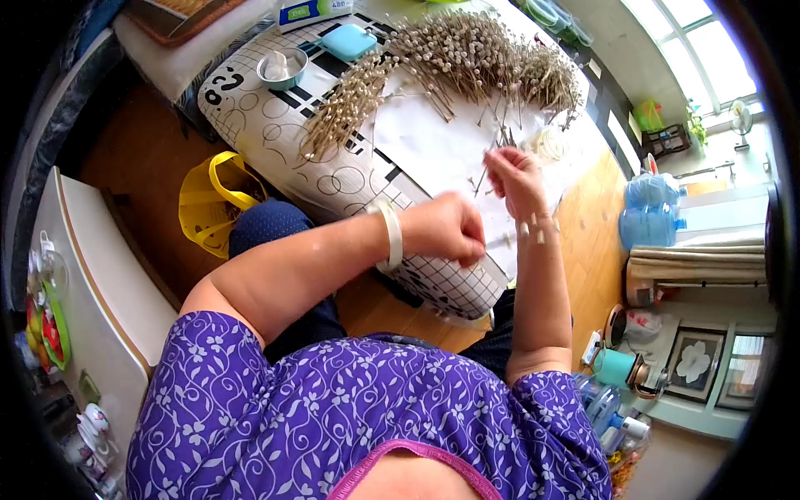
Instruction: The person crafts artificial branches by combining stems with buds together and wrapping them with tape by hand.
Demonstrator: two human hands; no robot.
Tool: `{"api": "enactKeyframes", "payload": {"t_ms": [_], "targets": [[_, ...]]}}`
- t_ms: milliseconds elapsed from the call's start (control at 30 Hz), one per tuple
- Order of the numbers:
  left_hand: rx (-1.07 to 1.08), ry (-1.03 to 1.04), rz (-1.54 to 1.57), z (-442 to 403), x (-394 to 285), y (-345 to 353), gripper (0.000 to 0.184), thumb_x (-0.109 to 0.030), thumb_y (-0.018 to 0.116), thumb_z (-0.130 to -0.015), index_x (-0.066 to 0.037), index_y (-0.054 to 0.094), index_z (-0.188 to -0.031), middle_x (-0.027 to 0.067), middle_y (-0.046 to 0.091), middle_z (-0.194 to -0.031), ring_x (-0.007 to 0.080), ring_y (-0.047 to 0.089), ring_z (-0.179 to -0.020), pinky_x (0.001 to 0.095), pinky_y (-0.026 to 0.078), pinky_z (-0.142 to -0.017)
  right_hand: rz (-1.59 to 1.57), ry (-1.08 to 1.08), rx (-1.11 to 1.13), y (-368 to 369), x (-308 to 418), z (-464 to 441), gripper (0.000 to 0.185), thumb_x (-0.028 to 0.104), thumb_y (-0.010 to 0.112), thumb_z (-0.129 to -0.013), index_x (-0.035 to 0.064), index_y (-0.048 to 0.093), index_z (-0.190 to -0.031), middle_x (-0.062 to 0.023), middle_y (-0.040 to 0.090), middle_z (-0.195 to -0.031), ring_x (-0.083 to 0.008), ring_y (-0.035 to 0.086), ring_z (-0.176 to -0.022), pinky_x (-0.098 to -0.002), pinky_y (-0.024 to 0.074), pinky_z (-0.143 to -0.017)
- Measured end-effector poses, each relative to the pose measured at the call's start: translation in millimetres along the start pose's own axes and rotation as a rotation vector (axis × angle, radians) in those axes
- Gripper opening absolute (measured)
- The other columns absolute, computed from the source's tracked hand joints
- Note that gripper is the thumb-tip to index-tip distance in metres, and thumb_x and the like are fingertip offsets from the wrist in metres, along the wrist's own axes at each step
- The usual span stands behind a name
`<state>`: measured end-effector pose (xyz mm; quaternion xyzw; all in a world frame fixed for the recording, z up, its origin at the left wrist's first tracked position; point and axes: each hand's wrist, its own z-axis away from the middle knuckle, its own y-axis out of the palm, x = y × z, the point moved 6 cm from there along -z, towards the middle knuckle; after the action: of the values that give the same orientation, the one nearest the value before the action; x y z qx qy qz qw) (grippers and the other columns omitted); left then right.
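Observation:
My left hand (443, 230), slightly blurred, is closed with its fingers curled down over the near end of the table; whatever it may hold is hidden. Just beyond it on the right, my right hand (515, 177) is pinched, and a thin dried stem (479, 182) shows at its fingertips. Past the hands lies a large heap of dried stems with small round pale heads (467, 54), on a white sheet (425, 146). A smaller, paler bunch of them (350, 104) spreads to the left. Close to my right hand sits a coil of pale string (546, 144).
The patterned cloth-covered table (333, 179) also holds a round tin (283, 68), a light blue box (348, 42) and a tissue pack (312, 12). A yellow bag (207, 204) stands by my left knee. Blue water bottles (650, 225) are at the right.

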<state>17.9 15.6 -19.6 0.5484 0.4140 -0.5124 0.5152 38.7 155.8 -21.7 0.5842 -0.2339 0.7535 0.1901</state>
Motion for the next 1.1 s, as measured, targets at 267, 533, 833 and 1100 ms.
{"api": "enactKeyframes", "payload": {"t_ms": [267, 533, 833, 1100], "targets": [[0.128, 0.131, 0.112, 19, -30, 15, 0.010, -0.005, 0.063, -0.075, 0.004, 0.060, -0.077, 0.0079, 0.063, -0.071, 0.0102, 0.059, -0.063, 0.0225, 0.048, -0.059, 0.965, 0.010, 0.010, 25, -22, -6, 0.038, 0.035, 0.067, -0.068, -0.0020, 0.061, -0.064, -0.0136, 0.056, -0.052, -0.0206, 0.054, -0.045, -0.0329, 0.0437, -0.048], [0.160, 0.262, 0.315, 25, -52, 5, 0.010, -0.006, 0.063, -0.076, 0.004, 0.060, -0.079, 0.0088, 0.064, -0.073, 0.0117, 0.060, -0.067, 0.0231, 0.049, -0.061, 0.662, -0.519, -0.096, 122, 27, -73, 0.014, 0.019, 0.061, -0.072, 0.0068, 0.065, -0.078, -0.0109, 0.063, -0.072, -0.0253, 0.060, -0.068, -0.0336, 0.0467, -0.064], [0.108, 0.356, 0.375, 31, -65, -15, 0.010, -0.006, 0.063, -0.077, 0.004, 0.059, -0.080, 0.0093, 0.064, -0.075, 0.0106, 0.060, -0.067, 0.0215, 0.048, -0.060, 1.084, -0.844, 0.057, 161, 53, -89, 0.009, 0.015, 0.051, -0.078, 0.0127, 0.060, -0.080, -0.0064, 0.058, -0.084, -0.0276, 0.057, -0.078, -0.0361, 0.0465, -0.067], [0.133, 0.336, 0.437, 30, -64, -11, 0.011, -0.006, 0.063, -0.077, 0.004, 0.060, -0.079, 0.0095, 0.064, -0.074, 0.0107, 0.060, -0.066, 0.0215, 0.048, -0.060, 1.482, -1.187, 0.374, 198, 46, -76, 0.017, 0.008, 0.051, -0.076, 0.0154, 0.059, -0.089, -0.0030, 0.056, -0.081, -0.0220, 0.059, -0.070, -0.0336, 0.0472, -0.058]]}}
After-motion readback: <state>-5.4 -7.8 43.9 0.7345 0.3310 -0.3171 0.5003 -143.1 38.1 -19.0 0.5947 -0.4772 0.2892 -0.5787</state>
